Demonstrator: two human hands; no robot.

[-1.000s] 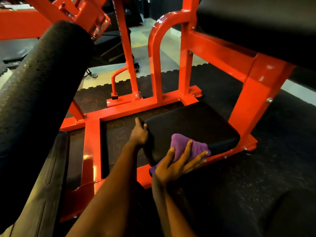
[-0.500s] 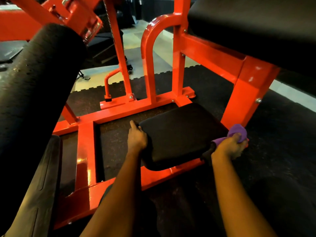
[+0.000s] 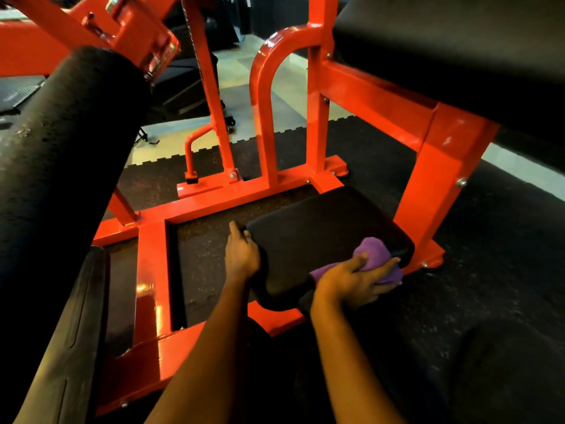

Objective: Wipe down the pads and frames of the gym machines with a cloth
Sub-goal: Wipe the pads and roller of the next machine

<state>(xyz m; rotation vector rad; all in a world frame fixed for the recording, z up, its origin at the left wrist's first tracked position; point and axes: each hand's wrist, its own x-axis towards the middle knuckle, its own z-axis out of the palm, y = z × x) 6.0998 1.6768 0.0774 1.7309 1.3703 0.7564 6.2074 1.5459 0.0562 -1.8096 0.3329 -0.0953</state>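
Left hand (image 3: 241, 258) fingertips hidden under low pad (image 3: 321, 237); cloth (image 3: 371, 249) partly beneath right hand (image 3: 351, 278).

Frame (image 3: 153, 264): glossy red painted metal. Pad (image 3: 321, 240): smooth matt black upholstery. Cloth (image 3: 373, 249): soft purple fabric. Roller (image 3: 61, 154): rough black foam.

Black speckled rubber matting (image 3: 504, 246) covers the floor, its far edge cut in interlocking teeth (image 3: 214, 146). Beyond it lies pale flooring (image 3: 284, 96). Further back stands dark equipment (image 3: 183, 84), too dim to identify, and a dark ridged mat (image 3: 18, 90) lies at the far left
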